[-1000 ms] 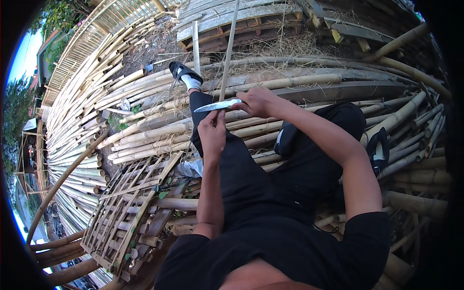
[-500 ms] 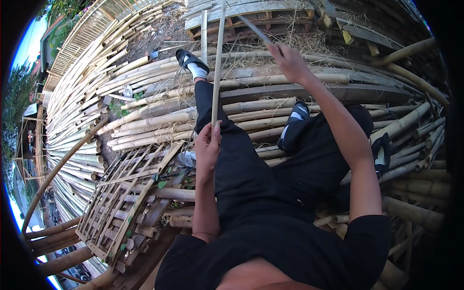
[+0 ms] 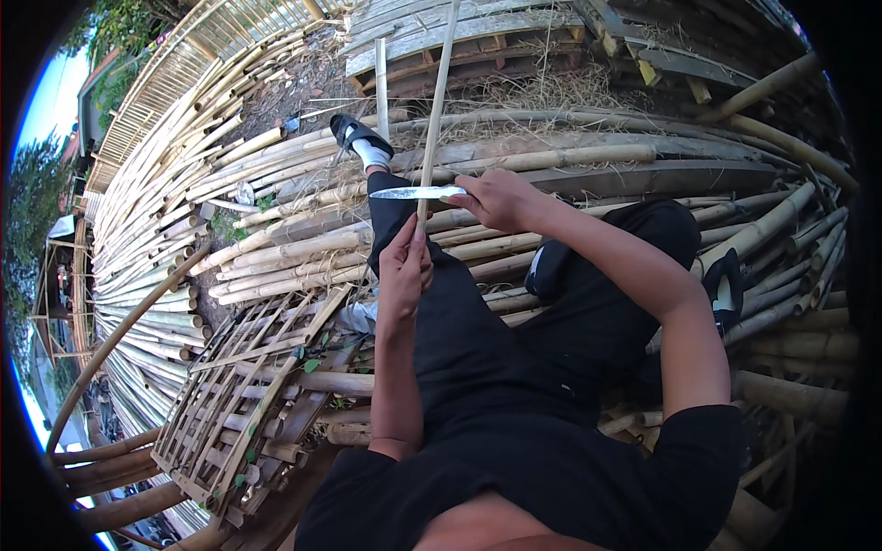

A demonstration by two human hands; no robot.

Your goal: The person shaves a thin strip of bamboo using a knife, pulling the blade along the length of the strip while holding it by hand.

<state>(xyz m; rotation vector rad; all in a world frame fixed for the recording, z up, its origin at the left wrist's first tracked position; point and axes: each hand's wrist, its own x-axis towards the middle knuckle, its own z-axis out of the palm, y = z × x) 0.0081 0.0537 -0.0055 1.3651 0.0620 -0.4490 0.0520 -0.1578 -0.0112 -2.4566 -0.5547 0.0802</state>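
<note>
A long pale bamboo strip (image 3: 436, 115) runs away from me, tilted slightly right at its far end. Near its close end, my left hand (image 3: 405, 266) pinches it between thumb and fingers above my left leg. My right hand (image 3: 496, 199) is closed round the handle of a knife, the handle mostly hidden in the fist. The shiny knife blade (image 3: 409, 193) points left and lies across the strip, just beyond my left fingers. Whether the edge bites into the strip cannot be made out.
Bamboo poles (image 3: 276, 266) lie in rows under and around my legs. A broken slatted bamboo panel (image 3: 248, 386) rests at the left. Weathered wooden pallets (image 3: 469, 60) stand ahead, with dry shavings (image 3: 542, 92) scattered before them. Another flat strip (image 3: 381, 83) stands near my left foot.
My right hand has come down and back toward me, bringing the knife from the far end onto the strip near my left hand. The strip's far end has swung a little right.
</note>
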